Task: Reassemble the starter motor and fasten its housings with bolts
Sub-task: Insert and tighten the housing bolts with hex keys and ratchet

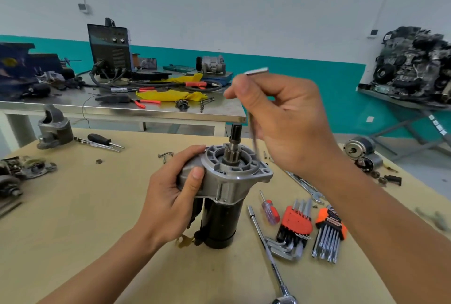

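BOLTING UP: A person's right hand point(288, 118) pinches an L-shaped hex key point(253, 137) near its bend, thumb against curled fingers. The long leg points down at the far rim of the silver nose housing point(234, 174). The key is blurred, and it cannot be told whether its tip sits in a bolt head.

The left hand point(170, 196) grips the near side of that housing, thumb on its face and fingers wrapped behind. It holds the starter motor point(227, 196) upright near the middle of the wooden bench point(85, 218), with the end of the black body point(219, 220) resting on the top. The pinion shaft point(235, 142) stands up through the housing's centre.

The housing already sits on the body, so the step in hand looks like fastening the two with bolts. The next move seems to call for the key's tip to seat square in the bolt's socket before it is turned. The left hand would also have to brace the motor against the twist, or the tall unit may tip or spin.

Just to the right lie two sets of hex keys in orange holders point(296, 223), a red-handled screwdriver point(269, 211), a long extension bar point(266, 245) and a spanner point(305, 186). A few loose fasteners point(166, 155) lie beyond the motor, and a second cast housing point(55, 128) stands at the bench's far left.
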`<state>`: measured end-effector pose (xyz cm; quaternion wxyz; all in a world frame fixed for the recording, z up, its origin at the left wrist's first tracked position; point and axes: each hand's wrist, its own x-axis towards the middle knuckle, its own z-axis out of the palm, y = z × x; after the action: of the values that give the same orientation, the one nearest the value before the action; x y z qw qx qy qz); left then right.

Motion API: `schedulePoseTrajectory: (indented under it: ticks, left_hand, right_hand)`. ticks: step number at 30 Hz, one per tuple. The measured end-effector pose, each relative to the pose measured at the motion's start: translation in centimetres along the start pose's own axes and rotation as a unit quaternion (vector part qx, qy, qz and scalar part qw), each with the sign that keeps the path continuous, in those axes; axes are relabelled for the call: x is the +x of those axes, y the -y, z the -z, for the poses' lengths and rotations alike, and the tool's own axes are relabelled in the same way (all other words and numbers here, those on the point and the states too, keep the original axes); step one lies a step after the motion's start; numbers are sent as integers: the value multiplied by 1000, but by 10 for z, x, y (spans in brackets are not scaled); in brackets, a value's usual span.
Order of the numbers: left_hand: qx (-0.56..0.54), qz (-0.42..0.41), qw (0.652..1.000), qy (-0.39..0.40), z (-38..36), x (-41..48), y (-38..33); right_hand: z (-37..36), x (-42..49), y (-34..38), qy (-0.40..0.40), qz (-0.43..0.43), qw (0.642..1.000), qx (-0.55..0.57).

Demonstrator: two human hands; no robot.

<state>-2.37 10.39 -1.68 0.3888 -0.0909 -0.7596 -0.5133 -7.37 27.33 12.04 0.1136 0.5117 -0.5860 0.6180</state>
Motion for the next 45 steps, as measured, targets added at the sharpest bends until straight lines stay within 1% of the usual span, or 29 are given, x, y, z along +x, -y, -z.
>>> schedulePoseTrajectory:
  ticks: [3,5,18,22,30,35,36,38,40,42,45]
  left_hand:
    - [7,0,1000,-7,-1,1,-1]
    - [8,2,1000,-6,-2,1,-2]
    - [16,-1,1000,8,-3,2,-4]
    - [21,1,1000,6,-2,2,-4]
    - [26,3,1000,4,-2,2,-3]
    - [27,6,1000,4,-2,1,-3]
    - [27,7,1000,4,-2,1,-3]
    - [28,7,1000,1,-2,1,-3]
    - [32,9,999,0,-3,1,-4]
    - [33,8,999,2,-3,1,-4]
    - [31,2,1000,3,-2,1,-4]
  right_hand:
    - [-3,1,-11,-8,-62,998,19]
    - [-2,-1,-18,1,-74,997,22]
    - [7,-7,-29,45,-101,993,30]
    - [12,-7,-27,64,-104,992,12]
    - [15,-9,-30,62,-113,992,-4]
    - [16,-10,-24,122,-131,984,4]
    - [15,-9,-24,123,-131,984,-6]
    - [13,-9,-24,101,-123,987,-37]
    - [9,-9,-25,59,-114,991,-49]
    - [6,-11,-27,30,-113,992,-43]
    - [2,-15,-28,23,-127,992,-3]
